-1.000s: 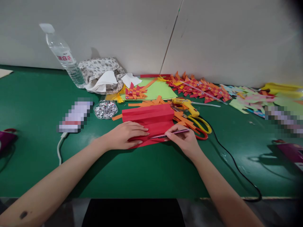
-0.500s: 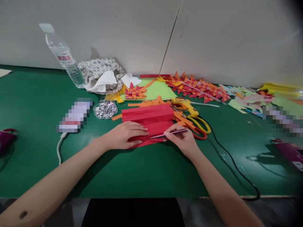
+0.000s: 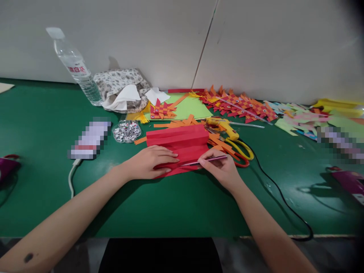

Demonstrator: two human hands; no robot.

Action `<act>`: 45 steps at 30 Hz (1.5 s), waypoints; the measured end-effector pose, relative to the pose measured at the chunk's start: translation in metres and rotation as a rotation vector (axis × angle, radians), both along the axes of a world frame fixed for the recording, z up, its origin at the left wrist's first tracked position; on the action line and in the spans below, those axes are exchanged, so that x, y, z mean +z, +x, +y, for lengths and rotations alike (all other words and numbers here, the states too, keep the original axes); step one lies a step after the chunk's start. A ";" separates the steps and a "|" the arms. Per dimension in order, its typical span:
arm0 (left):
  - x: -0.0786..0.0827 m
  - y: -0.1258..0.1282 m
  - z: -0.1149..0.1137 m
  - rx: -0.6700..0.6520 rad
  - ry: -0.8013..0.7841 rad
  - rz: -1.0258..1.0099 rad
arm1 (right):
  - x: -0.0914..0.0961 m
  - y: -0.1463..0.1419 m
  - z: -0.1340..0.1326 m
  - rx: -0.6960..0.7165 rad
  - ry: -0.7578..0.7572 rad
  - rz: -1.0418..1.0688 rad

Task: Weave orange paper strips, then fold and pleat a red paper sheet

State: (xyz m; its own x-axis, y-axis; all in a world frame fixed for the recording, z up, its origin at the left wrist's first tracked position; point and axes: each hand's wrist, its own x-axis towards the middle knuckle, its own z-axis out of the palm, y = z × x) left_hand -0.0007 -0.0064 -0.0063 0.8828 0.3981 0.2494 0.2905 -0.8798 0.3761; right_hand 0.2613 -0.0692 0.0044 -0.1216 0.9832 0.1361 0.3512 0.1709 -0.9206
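A creased sheet of red paper (image 3: 182, 134) lies on the green table in front of me. My left hand (image 3: 152, 163) is spread flat on its lower left part, fingers pointing right. In my right hand (image 3: 220, 167) is a slim pink-and-black craft knife (image 3: 214, 158), gripped like a pen. It slants low over the lower part of the sheet, its tip pointing left at the paper near my left fingertips. Whether the tip is cutting cannot be made out. Orange paper strips (image 3: 184, 122) stick out behind and beside the sheet.
Scissors (image 3: 241, 149) and a yellow glue gun (image 3: 224, 127) with a black cord lie right of the paper. A tray of googly eyes (image 3: 127, 131), a phone (image 3: 91, 138) and a water bottle (image 3: 76, 70) are on the left. Woven paper fish (image 3: 241, 106) are piled behind.
My right hand and the craft knife have shifted very slightly to the right. My left hand stays flat on the red paper.
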 end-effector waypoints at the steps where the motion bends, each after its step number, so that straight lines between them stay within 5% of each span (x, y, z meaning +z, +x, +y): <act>1: 0.000 0.000 0.000 0.001 0.000 -0.004 | 0.001 0.001 0.000 -0.007 -0.002 0.005; 10: -0.001 -0.002 0.000 -0.009 -0.004 -0.009 | 0.000 0.003 0.002 -0.050 0.079 0.007; 18: -0.001 -0.002 0.000 0.006 -0.042 -0.015 | -0.001 0.002 0.000 0.018 -0.006 -0.001; 29: 0.006 -0.015 0.009 -0.010 -0.300 -0.093 | 0.000 0.004 -0.001 0.000 0.020 0.002; 45: 0.008 -0.014 0.007 -0.015 -0.262 -0.096 | -0.005 -0.015 -0.001 0.071 -0.070 0.055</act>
State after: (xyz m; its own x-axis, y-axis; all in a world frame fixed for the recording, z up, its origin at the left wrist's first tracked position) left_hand -0.0150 0.0008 0.0013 0.8663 0.4471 0.2225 0.2300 -0.7526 0.6169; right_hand 0.2467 -0.0701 -0.0009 -0.1858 0.9796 0.0763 0.2886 0.1287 -0.9488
